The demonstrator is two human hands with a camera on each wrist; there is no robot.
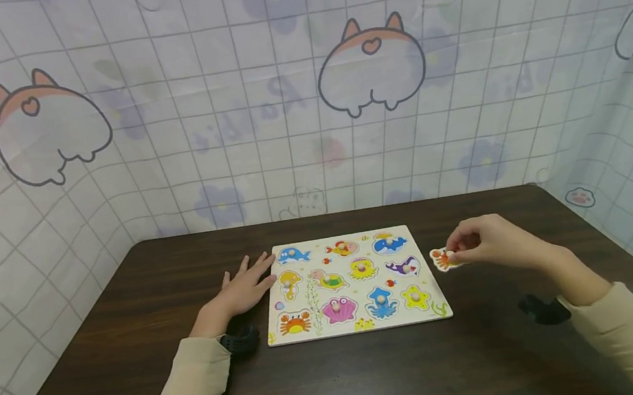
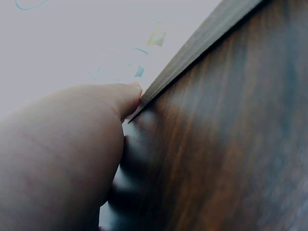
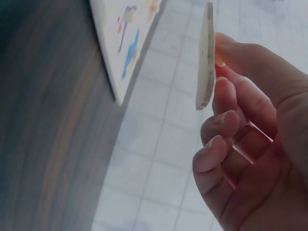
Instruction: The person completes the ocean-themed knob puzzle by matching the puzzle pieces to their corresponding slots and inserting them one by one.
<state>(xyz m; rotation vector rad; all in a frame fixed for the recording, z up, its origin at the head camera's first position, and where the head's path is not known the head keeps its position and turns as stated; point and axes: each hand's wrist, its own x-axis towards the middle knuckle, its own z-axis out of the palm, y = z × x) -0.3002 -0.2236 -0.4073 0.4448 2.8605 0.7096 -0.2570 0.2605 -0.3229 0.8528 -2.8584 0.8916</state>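
A wooden sea-animal puzzle board (image 1: 429,292) lies flat on the dark table, with several knobbed pieces seated in it. My left hand (image 1: 247,283) rests flat on the table, fingers straight, touching the board's left edge (image 2: 192,55). To the right of the board, my right hand (image 1: 476,241) pinches a small orange puzzle piece (image 1: 443,259) just above the table. In the right wrist view the piece (image 3: 206,57) shows edge-on, held between thumb and fingers (image 3: 224,122).
A dark wooden table (image 1: 372,373) is enclosed by a white curtain with cartoon prints (image 1: 305,94) at the back and both sides. Black wrist straps (image 1: 543,310) sit on both beige sleeves.
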